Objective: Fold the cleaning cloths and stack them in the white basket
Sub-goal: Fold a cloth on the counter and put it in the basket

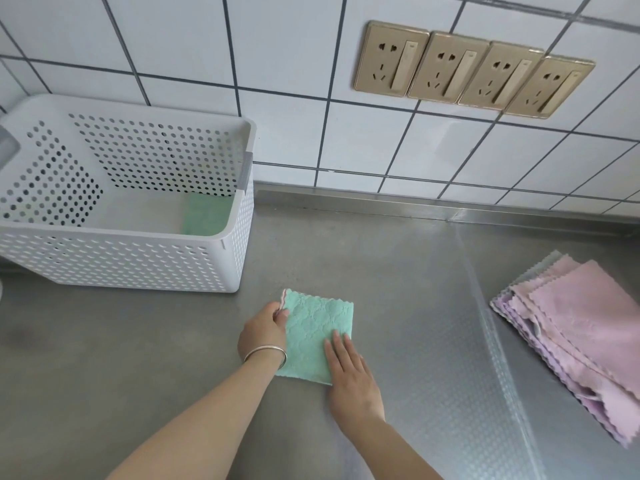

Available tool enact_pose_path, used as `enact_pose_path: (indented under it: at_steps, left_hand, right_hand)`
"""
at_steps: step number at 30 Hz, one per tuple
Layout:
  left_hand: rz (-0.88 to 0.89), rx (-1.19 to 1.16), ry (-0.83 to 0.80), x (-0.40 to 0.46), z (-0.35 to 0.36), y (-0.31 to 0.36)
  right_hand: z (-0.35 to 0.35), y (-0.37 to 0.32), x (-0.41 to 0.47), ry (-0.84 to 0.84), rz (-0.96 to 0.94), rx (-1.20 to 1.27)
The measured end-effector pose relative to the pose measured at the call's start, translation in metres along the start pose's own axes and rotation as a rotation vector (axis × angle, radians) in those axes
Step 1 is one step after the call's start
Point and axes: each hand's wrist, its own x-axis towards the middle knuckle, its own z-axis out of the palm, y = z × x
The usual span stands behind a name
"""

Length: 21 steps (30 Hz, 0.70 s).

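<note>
Mint-green scalloped-edge cleaning cloth (317, 336), folded square, lies on the brushed steel counter (138, 358) just right of the white perforated plastic basket (121, 258). Left hand (263, 332) pinches its far-left corner; right hand (349, 370) lies flat, fingers spread, on its near-right edge. Best to square the edges before lifting. One green cloth (207, 214) is already inside the basket. Pink cloths (575, 327) piled at right. White tiled wall (277, 57), four gold sockets (474, 69).

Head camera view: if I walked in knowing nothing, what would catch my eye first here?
Probably the mint-green cloth folded into a square at the centre of the steel counter, the left hand pinching its far-left corner and the right hand pressing flat on its near-right corner. Next, the white perforated basket at the left, with another green cloth inside. A heap of pink cloths lies at the right.
</note>
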Motion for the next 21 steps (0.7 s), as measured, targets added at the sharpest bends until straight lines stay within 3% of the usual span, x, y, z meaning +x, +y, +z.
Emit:
enact_pose_path:
  at_steps: [6,8,10,13,16,21]
  left_hand:
    - [0.030,-0.091,0.015,0.001,-0.001,-0.002]
    - [0.163,-0.095,0.092,0.001,0.000,-0.005]
    - [0.413,0.059,0.168,-0.003,0.005,-0.008]
    - [0.700,0.339,0.025,-0.018,0.019,-0.006]
    - [0.688,0.514,-0.154,-0.020,0.025,-0.010]
    - [0.727,0.601,-0.235,-0.008,0.027,-0.018]
  right_hand:
    - [-0.007,-0.004,-0.004,-0.066,0.002,-0.017]
    - [-0.013,-0.008,-0.003,-0.069,0.021,-0.050]
    - [-0.019,-0.009,0.007,-0.048,0.023,-0.051]
    - [-0.023,-0.006,0.032,-0.112,0.052,-0.053]
    - [-0.017,0.002,0.044,-0.191,0.134,-0.028]
    - [-0.001,0.009,0.038,-0.222,0.185,-0.045]
